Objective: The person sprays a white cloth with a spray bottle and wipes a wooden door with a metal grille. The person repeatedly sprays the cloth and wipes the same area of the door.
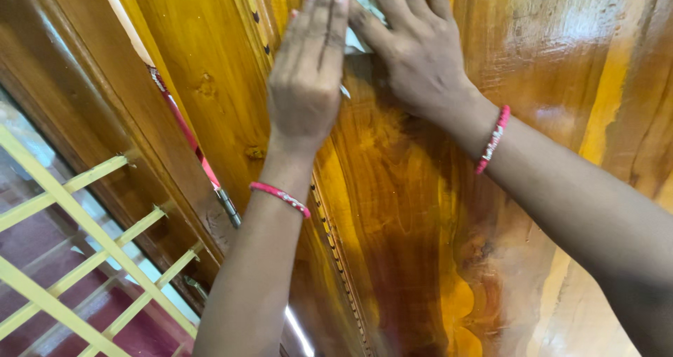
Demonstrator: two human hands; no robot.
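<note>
A pale cloth or sheet (354,7) lies flat against the varnished wooden door (413,210), at the top edge of the view; only a small part of it shows between the hands, so its kind cannot be told. The left hand (306,77) lies over the cloth's left side, fingers (324,21) straight, close together and flat, gripping nothing. The right hand (413,45) lies over its right side, fingers spread and flat, likewise released. Each wrist carries a pink bead bracelet (280,197). The door surface is glossy, amber and heavily grained. Left of the cloth a carved dotted moulding (336,252) runs down the panel. Further left stand the door frame (105,140) and a yellow window grille (77,259).
</note>
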